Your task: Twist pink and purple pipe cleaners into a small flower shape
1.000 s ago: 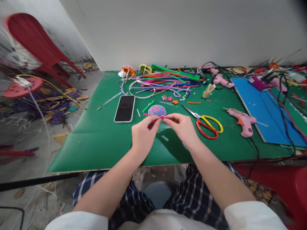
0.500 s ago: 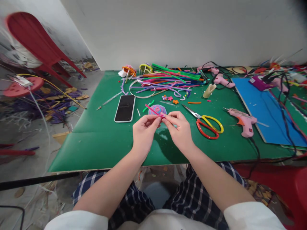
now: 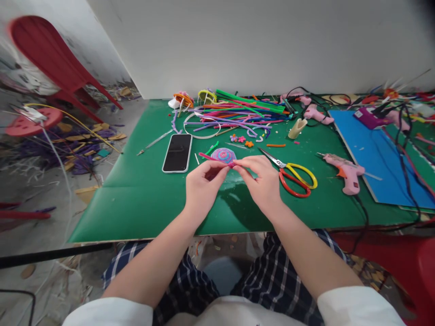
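Head view shows the left hand (image 3: 204, 184) and right hand (image 3: 261, 180) both pinching a pink pipe cleaner (image 3: 211, 157) above the green surface (image 3: 136, 199), near the spiral disc (image 3: 223, 155). Its gripped end looks bunched, its tail unbent, so shaping seems partial; three small flowers (image 3: 241, 139) look finished.

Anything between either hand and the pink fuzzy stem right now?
Nothing visible: the left hand and right hand both pinch the pink fuzzy stem. The spiral disc lies just beyond their fingertips, not between.
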Motion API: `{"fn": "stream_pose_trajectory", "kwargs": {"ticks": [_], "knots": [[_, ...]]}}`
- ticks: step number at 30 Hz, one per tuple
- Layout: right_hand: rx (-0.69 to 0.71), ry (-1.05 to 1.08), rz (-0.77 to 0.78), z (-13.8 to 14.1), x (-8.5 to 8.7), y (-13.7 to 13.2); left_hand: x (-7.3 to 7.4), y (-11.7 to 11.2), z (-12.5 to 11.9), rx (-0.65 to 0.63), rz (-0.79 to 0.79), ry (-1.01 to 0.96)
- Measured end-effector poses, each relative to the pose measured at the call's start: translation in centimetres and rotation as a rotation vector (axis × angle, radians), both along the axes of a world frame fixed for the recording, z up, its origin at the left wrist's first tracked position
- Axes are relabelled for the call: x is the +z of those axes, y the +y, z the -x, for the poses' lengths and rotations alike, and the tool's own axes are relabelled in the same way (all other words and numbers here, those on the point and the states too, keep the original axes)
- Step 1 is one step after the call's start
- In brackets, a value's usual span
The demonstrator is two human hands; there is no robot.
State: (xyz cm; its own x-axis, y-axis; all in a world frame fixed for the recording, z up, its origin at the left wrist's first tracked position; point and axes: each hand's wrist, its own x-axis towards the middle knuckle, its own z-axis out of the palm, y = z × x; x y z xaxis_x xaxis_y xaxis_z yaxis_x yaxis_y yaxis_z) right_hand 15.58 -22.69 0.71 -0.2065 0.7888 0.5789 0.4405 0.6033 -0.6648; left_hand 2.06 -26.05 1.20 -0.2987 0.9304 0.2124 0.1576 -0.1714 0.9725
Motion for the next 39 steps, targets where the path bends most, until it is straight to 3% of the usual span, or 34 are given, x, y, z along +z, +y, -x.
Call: {"fn": "stream_pose_trajectory", "kwargs": {"ticks": [6,12,19,27,32,39], "knots": [[0.039,0.034,0.162,0.2,0.2,-0.2,0.2,-0.4,-0.2,0.010,0.014,0.045],[0.050,0.304,0.440,0.9,0.1,-0.7,-0.1,-0.3,-0.4,0.006,0.066,-0.213],[0.067,0.392,0.479,1.1,-0.4,-0.6,0.1,0.2,0.0,-0.196,0.322,-0.582],[0.106,0.467,0.520,1.1,-0.5,-0.5,0.0,0.5,0.6,-0.297,0.502,-0.760],[0.131,0.586,0.620,1.4,-0.4,-0.7,-0.5,0.6,0.5,-0.364,0.507,-0.843],[0.155,0.630,0.656,1.6,-0.3,-1.0,-0.5,0.5,0.2,-0.300,0.447,-0.786]]}}
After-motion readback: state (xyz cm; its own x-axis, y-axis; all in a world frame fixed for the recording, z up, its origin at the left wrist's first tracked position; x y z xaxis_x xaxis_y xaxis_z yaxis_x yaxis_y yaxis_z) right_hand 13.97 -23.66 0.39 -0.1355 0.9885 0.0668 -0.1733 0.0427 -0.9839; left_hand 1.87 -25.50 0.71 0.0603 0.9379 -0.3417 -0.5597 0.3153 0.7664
